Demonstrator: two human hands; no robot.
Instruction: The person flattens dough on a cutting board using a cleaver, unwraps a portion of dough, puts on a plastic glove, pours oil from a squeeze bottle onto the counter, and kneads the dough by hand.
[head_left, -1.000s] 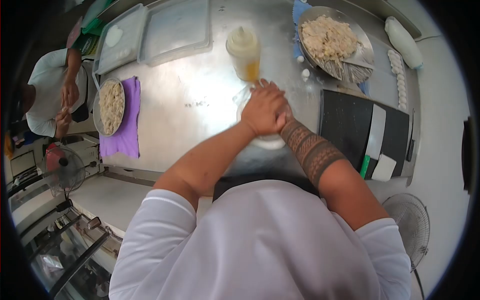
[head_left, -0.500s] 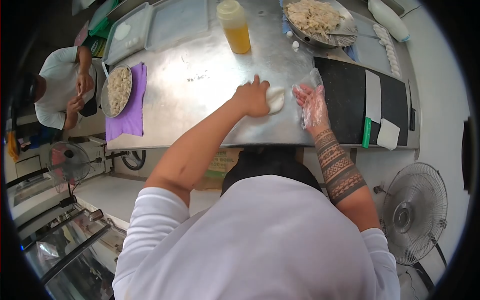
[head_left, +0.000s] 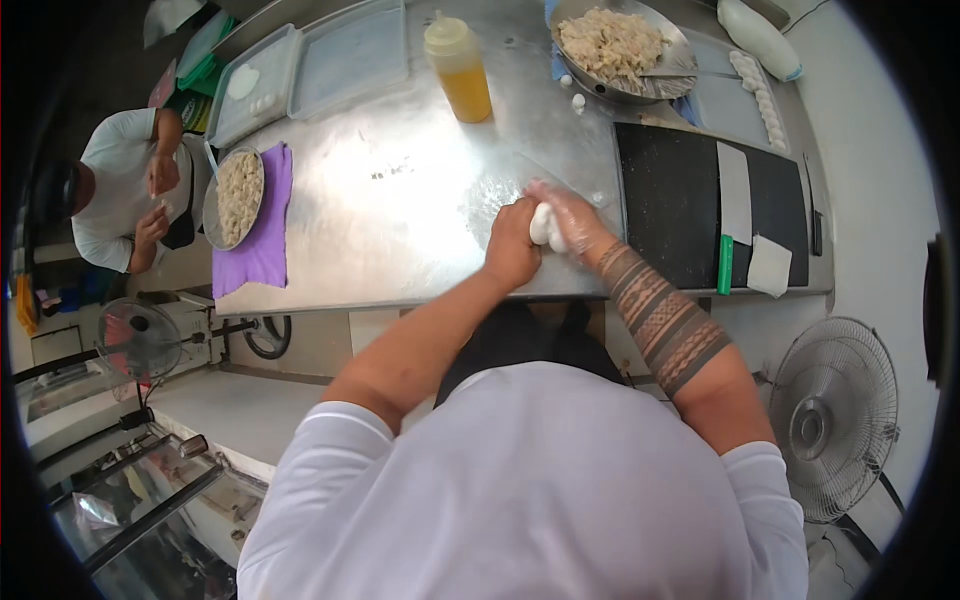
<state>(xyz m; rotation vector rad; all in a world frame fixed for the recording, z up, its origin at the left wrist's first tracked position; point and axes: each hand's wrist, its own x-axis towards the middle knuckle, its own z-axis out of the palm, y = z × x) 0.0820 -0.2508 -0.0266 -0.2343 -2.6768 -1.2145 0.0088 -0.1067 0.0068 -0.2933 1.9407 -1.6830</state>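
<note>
White dough (head_left: 546, 227) is pinched between my two hands near the front edge of the metal table (head_left: 350, 240). My left hand (head_left: 514, 243) is curled round its left side, bare. On the other side my right hand (head_left: 570, 222), covered by a clear plastic glove or bag, presses against it with the fingers reaching over the top. The far fingertips are partly blurred. Beyond the hands stands a squeeze bottle (head_left: 462, 80) of yellow liquid.
A black board (head_left: 665, 200) with a green-handled tool (head_left: 725, 264) lies right. Behind it are a bowl of filling (head_left: 612, 48) and a tray of dough balls (head_left: 762, 105). At left, another bowl (head_left: 238, 198) rests on purple cloth (head_left: 270, 240), near a co-worker (head_left: 125, 165).
The dough was under both hands, then lay flat by my left hand with my right hand apart and open. Now both hands have closed round it, lifted and bunched.
</note>
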